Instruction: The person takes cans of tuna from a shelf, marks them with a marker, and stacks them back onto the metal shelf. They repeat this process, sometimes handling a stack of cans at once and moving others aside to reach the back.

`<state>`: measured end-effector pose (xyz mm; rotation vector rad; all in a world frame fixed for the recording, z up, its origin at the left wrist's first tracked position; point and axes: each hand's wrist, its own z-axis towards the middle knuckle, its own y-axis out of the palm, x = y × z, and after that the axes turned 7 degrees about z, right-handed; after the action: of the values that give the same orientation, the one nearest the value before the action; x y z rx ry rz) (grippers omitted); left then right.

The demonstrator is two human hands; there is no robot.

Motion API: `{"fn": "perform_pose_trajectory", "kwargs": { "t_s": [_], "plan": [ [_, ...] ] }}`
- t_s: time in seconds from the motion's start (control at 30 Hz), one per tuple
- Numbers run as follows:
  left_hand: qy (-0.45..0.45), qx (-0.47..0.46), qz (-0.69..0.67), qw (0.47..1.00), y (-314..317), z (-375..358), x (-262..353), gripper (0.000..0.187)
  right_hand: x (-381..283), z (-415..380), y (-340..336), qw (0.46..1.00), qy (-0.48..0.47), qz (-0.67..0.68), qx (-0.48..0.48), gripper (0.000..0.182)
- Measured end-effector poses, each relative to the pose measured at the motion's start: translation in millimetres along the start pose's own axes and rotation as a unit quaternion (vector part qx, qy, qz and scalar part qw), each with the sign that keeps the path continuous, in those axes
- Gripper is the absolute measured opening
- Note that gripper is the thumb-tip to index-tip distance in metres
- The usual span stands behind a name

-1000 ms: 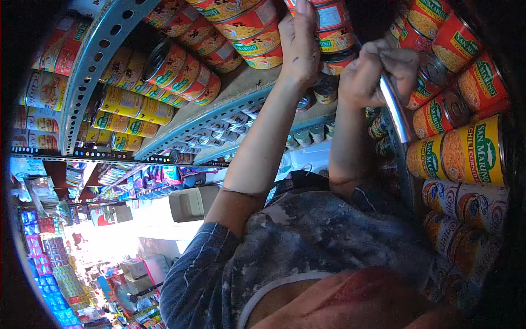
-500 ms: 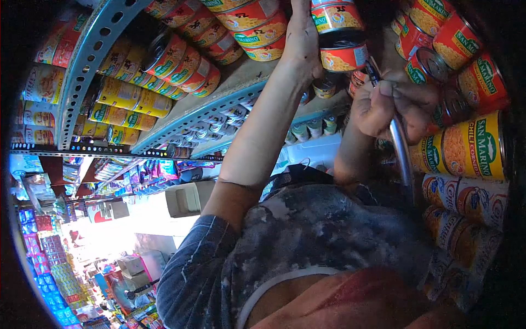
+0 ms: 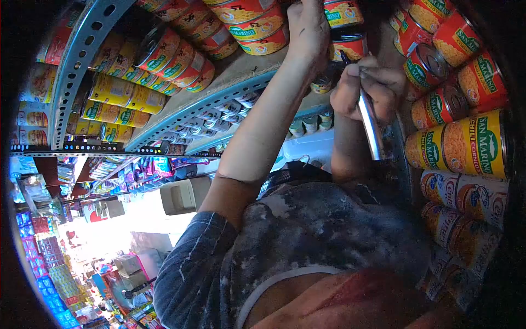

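Observation:
My left hand (image 3: 308,30) is raised at the top edge, beside a short stack of red and yellow San Marino cans (image 3: 343,13); its fingers are mostly cut off or hidden. In my right hand (image 3: 366,90) is a silver marker (image 3: 370,126), pinched between thumb and fingers. The marker's dark tip points up toward the lowest can of that stack, and I cannot tell whether it touches. Handwritten numbers show on cans (image 3: 257,27) left of my left hand.
Metal shelf edges (image 3: 213,109) with punched holes run across the left and middle. Yellow chili corned cans (image 3: 474,143) and white-labelled cans (image 3: 466,192) line the right side. Red cans (image 3: 457,41) stand at upper right. Hanging colourful packets (image 3: 46,274) fill the lower left.
My right hand has moved left with the marker, closer to my left hand. My left hand and the stack beside it appear slightly farther right and higher.

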<state>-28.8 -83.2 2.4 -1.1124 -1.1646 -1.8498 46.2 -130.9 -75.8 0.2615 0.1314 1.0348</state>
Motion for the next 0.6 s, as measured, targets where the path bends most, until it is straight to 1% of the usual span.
{"fn": "perform_pose_trajectory", "kwargs": {
  "t_s": [0.03,0.1,0.17,0.23,0.27,0.3,0.33,0.4,0.43,0.5,0.53,0.6],
  "plan": [
    [0.007,-0.013,0.015,1.0,-0.9,-0.6,0.0,0.064,-1.4,0.1,-2.2,1.0,0.001,0.001,-0.001,0.022],
    [0.002,-0.026,-0.001,1.0,-1.8,-1.9,0.3,0.064,-2.4,2.2,-4.1,0.996,-0.021,-0.075,-0.046,0.023],
    [-0.002,-0.04,-0.017,0.999,-3.6,0.4,-3.8,0.064,-1.5,3.2,-5.0,0.995,-0.025,-0.085,-0.049,0.024],
    [0.048,-0.008,0.012,0.999,-7.2,8.8,-14.7,0.064,0.7,1.2,-3.4,0.994,-0.029,-0.096,-0.051,0.024],
    [0.048,-0.008,0.011,0.999,-4.7,7.1,-11.8,0.064,3.2,-2.5,-0.2,0.996,-0.019,-0.082,-0.016,0.024],
    [0.037,0.019,0.025,0.999,-1.5,4.9,-8.5,0.064,4.6,-4.7,2.8,0.997,-0.009,-0.068,0.02,0.024],
    [0.026,0.045,0.039,0.998,0.7,3.4,-6.0,0.063,4.9,-4.5,4.6,0.997,-0.009,-0.068,0.02,0.024],
    [0.022,0.045,0.043,0.998,-1.2,3.9,-7.7,0.064,5.3,-2.1,7.2,0.997,-0.011,-0.059,0.042,0.022],
    [0.019,0.045,0.047,0.998,-1.9,4.3,-8.5,0.065,6.7,-0.8,6.2,0.997,-0.011,-0.059,0.042,0.022],
    [0.016,0.044,0.027,0.999,0.8,2.4,-7.3,0.065,9.7,1.2,3.0,0.997,-0.03,-0.073,0.01,0.021],
    [0.013,0.044,0.006,0.999,1.9,1.8,-6.7,0.066,10.3,0.9,3.8,0.997,-0.03,-0.074,0.01,0.021],
    [0.012,0.042,0.023,0.999,-2.8,5.1,-11.2,0.065,11.1,0.0,6.3,0.998,-0.028,-0.06,0.023,0.02]
  ]
}}
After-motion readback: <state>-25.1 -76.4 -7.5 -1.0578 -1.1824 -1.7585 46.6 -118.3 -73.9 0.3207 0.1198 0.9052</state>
